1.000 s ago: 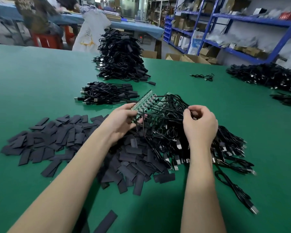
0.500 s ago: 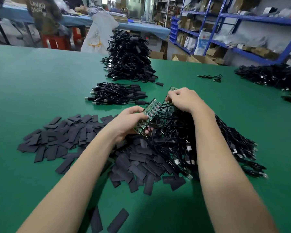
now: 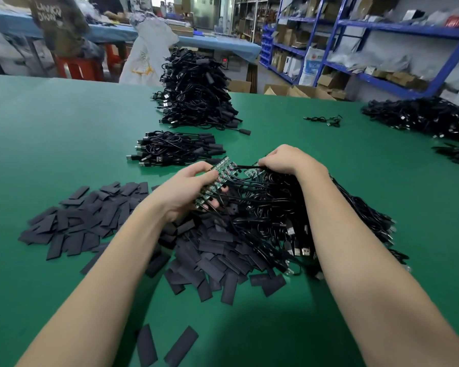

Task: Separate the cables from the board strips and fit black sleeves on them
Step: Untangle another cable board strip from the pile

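My left hand [image 3: 188, 192] grips a green board strip [image 3: 217, 181] whose black cables run off to the right. My right hand [image 3: 289, 158] pinches one of those cables [image 3: 245, 167] near the strip's far end, fingers curled over it. Under both hands lies a tangled heap of black cables [image 3: 270, 215] with USB plugs. Flat black sleeves [image 3: 90, 223] are scattered in a wide pile on the green table [image 3: 64, 128], to the left and in front of the heap.
A small bundle of sleeved cables [image 3: 175, 148] lies beyond my hands, a tall stack of them [image 3: 196, 94] farther back. More cables [image 3: 421, 117] are piled at the far right. Blue shelving [image 3: 382, 27] and a seated person [image 3: 61, 30] stand behind the table.
My right hand left the middle of the cable heap, reached forward to the strip's far end and took hold of a cable there. My left hand kept holding the strip.
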Available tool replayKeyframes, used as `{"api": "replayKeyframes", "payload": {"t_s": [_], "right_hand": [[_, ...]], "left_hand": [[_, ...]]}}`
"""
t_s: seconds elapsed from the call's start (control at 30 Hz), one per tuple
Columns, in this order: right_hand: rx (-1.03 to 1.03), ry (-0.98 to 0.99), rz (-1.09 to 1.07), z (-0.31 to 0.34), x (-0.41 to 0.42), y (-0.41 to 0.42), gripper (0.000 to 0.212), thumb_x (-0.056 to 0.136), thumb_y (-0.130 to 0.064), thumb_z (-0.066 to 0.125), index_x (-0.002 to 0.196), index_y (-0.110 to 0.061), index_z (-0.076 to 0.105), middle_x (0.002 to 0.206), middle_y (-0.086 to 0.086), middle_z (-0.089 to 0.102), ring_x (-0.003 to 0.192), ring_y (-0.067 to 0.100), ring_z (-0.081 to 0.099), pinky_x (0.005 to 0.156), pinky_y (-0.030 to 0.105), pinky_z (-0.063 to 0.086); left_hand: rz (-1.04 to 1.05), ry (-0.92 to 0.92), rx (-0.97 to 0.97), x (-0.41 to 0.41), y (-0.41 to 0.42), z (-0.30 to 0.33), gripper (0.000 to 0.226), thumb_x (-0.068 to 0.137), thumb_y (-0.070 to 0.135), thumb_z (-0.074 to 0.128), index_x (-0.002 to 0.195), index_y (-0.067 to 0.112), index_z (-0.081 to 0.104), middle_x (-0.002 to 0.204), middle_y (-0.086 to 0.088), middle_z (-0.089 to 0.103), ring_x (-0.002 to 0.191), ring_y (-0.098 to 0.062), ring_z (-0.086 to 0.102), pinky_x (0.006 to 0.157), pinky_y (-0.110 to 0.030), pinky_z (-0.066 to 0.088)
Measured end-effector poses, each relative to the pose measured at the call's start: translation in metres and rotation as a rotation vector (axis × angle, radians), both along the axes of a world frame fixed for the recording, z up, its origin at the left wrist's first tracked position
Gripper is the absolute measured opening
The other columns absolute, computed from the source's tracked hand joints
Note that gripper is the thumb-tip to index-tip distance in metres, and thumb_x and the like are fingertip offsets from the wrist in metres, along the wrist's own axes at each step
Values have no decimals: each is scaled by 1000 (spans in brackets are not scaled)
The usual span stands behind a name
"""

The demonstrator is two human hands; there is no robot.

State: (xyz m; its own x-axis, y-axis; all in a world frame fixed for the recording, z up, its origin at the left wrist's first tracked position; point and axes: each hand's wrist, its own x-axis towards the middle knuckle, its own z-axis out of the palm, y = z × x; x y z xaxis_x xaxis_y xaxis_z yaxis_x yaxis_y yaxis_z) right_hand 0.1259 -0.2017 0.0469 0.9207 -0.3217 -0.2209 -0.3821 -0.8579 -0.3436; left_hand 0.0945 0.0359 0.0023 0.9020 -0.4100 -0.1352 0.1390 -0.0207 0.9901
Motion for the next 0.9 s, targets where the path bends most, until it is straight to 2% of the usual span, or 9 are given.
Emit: {"api": "replayKeyframes", "payload": {"t_s": [0.13,0.2,0.27,0.37,0.47,0.53,0.63,0.77,0.9], "right_hand": [[55,2,-9,-3,-2,-6,84,83,-85,41,140,-27,60,156,6,45,137,34,47,114,51,37],[98,-26,-44,-7,-2,-10,91,87,-87,24,144,-23,57,160,10,39,142,34,41,117,52,32],[76,-59,-57,-11,-4,-18,72,97,-73,32,142,-24,58,155,9,47,137,33,47,114,47,37],[-72,-173,-60,-14,-9,-26,33,95,-48,56,118,-30,73,132,4,65,118,29,59,95,35,50],[-179,-436,15,-14,-13,-7,28,96,-40,58,117,-28,73,136,10,58,129,30,48,101,41,46],[18,-477,244,-9,-18,21,46,97,-60,49,126,-29,68,137,0,60,124,19,52,99,38,42],[261,-168,446,-5,-32,63,85,72,-98,35,127,-39,63,134,-15,62,121,10,55,103,39,41],[126,-60,505,-12,-42,85,107,46,-104,54,126,-33,55,114,-19,63,105,8,61,89,36,50],[-3,-72,494,-23,-55,98,155,30,-101,64,158,-27,18,146,-7,52,131,21,52,107,49,45]], "left_hand": [[-76,20,24,2,22,9,17,104,22,54,88,18,52,89,-10,75,57,-20,64,53,-27,49],[-85,61,-26,4,35,12,17,103,20,55,85,18,54,88,-10,74,60,-19,65,52,-28,53],[-79,80,-60,7,51,15,13,98,18,60,85,17,60,83,-5,75,63,-14,69,49,-25,55],[-71,74,-18,13,75,13,6,84,25,72,87,21,71,86,1,77,68,-12,71,54,-25,57],[-39,83,28,17,81,7,19,76,31,78,93,23,74,96,2,78,72,-15,69,60,-27,59],[-43,75,19,17,78,6,13,81,32,77,92,26,72,96,0,77,72,-16,67,60,-27,58],[-48,28,7,18,72,4,9,94,31,68,86,27,71,93,-3,73,71,-17,65,59,-27,56],[-9,-18,10,15,64,2,13,100,28,61,89,24,66,88,-2,72,63,-17,62,58,-26,52],[34,-8,12,14,61,3,10,102,28,59,95,22,64,87,-2,72,61,-17,61,57,-27,53]]}}
